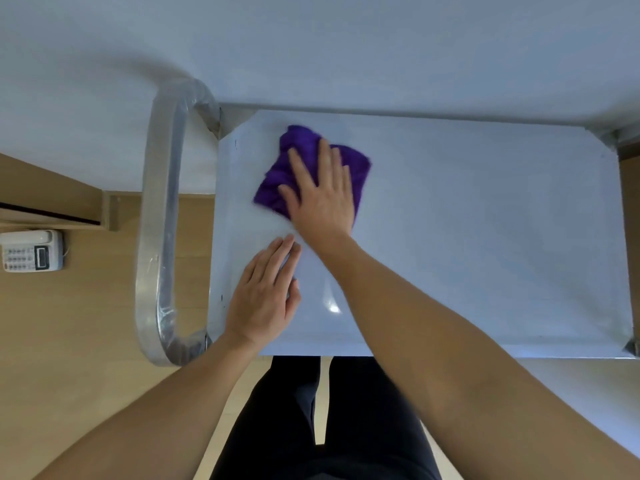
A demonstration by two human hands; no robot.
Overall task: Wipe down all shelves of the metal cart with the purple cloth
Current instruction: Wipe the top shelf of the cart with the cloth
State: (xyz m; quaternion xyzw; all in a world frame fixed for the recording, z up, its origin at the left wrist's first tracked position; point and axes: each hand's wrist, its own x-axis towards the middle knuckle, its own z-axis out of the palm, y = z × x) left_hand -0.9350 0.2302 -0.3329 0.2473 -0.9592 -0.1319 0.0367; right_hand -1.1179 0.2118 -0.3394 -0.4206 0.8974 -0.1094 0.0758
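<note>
The metal cart's top shelf (pixel 467 220) is a pale, shiny sheet seen from straight above. A crumpled purple cloth (pixel 277 188) lies on its far left part. My right hand (pixel 322 192) presses flat on the cloth with straight, spread fingers, covering its middle. My left hand (pixel 266 292) rests flat on the bare shelf near the front left corner, fingers straight and together, holding nothing. The lower shelves are hidden under the top one.
The cart's curved handle (pixel 162 230), wrapped in clear film, loops out at the left. A white wall (pixel 346 46) runs behind the cart. A white desk phone (pixel 33 251) sits on the wooden floor at the far left beside a wooden unit (pixel 52 192).
</note>
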